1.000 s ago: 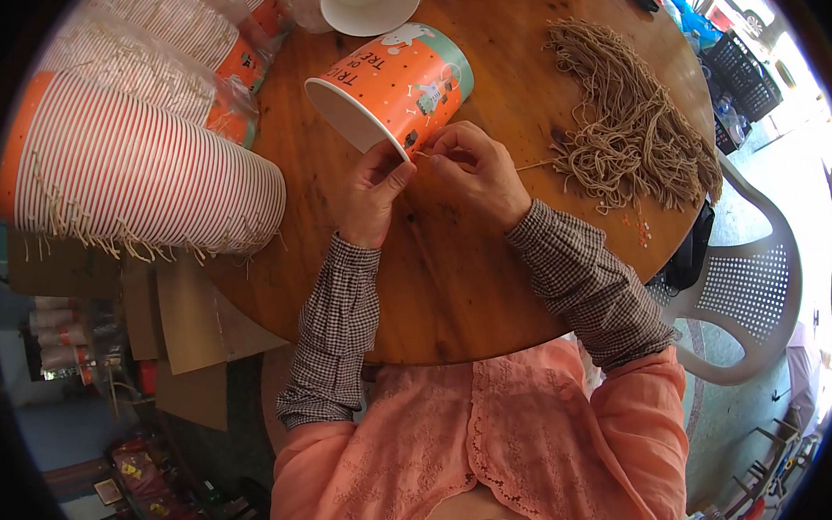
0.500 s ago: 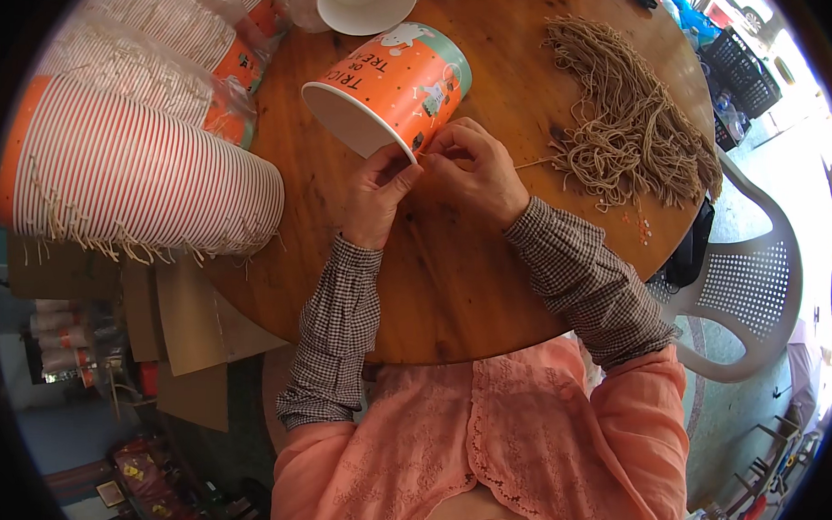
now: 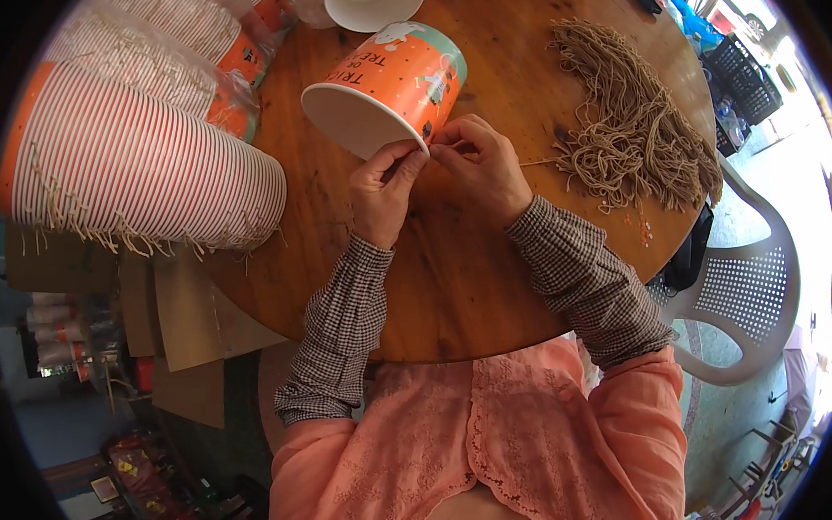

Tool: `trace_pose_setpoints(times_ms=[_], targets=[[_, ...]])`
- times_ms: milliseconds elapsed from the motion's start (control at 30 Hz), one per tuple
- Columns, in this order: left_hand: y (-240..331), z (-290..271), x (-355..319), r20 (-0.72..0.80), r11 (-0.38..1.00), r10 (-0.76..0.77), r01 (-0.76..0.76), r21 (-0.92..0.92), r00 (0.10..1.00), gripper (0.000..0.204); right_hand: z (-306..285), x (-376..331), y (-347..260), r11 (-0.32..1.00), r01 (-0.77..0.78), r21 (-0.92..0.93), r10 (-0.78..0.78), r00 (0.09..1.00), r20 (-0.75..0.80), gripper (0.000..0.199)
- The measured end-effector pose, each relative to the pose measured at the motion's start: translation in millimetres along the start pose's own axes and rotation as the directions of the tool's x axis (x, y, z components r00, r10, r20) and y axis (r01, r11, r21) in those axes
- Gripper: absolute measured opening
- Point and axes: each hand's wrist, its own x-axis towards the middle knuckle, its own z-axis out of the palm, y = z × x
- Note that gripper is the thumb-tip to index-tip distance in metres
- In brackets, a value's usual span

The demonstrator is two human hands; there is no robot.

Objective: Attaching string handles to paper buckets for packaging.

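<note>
An orange paper bucket (image 3: 404, 81) with a green band and printed figures lies on its side, its white-rimmed mouth towards me. At the near right of that rim, my left hand (image 3: 382, 193) pinches the edge between thumb and fingers. Close beside it, my right hand (image 3: 489, 171) has its fingertips closed against the rim's outer side. A thin tan cord (image 3: 536, 161) runs out from behind my right hand towards a heap of cut cords (image 3: 636, 130). What the right fingertips grip is mostly hidden; it appears to be this cord's end.
A long stack of nested paper buckets (image 3: 154, 159) with cord ends hanging off lies at the left, bagged stacks (image 3: 157, 68) behind it. A white tub (image 3: 374, 4) stands at the far edge. Small orange and white bits (image 3: 644, 229) lie near the cords; a grey plastic chair (image 3: 745, 290) is at right.
My left hand has moved slightly right and up along the rim, its fingertips now nearer my right ones. The bucket has tilted a little. The right hand stays almost in place.
</note>
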Motion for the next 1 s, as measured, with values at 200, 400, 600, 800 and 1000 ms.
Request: trace_pose_setpoints(times_ms=[200,400,600,800,1000], targets=[[14.9,2.4,0.7,-0.006,0.978,0.133,-0.13,0.161,0.991,0.014,0.5,2.9,9.3,1.0,-0.025,0.014,0.024,0.999,0.032,0.018],[11.1,1.5,7.3,-0.019,0.793,0.458,-0.399,0.461,0.889,0.009,10.9,-0.8,3.5,0.999,0.002,0.052,-0.005,0.998,0.056,0.024],[12.5,-13.1,7.6,-0.059,0.478,0.765,-0.504,0.719,0.641,0.014,7.1,-7.6,-8.2,0.871,0.218,-0.441,-0.237,0.971,0.013,0.024],[10.3,-3.8,3.0,-0.041,0.513,0.767,-0.574,0.638,0.64,0.015,11.2,-12.3,-16.9,0.955,0.255,-0.15,-0.247,0.967,0.068,0.019],[16.5,-8.1,0.9,-0.01,0.638,0.672,-0.573,0.514,0.74,0.012,18.7,-14.6,-9.1,0.974,0.163,-0.158,-0.157,0.986,0.052,0.019]])
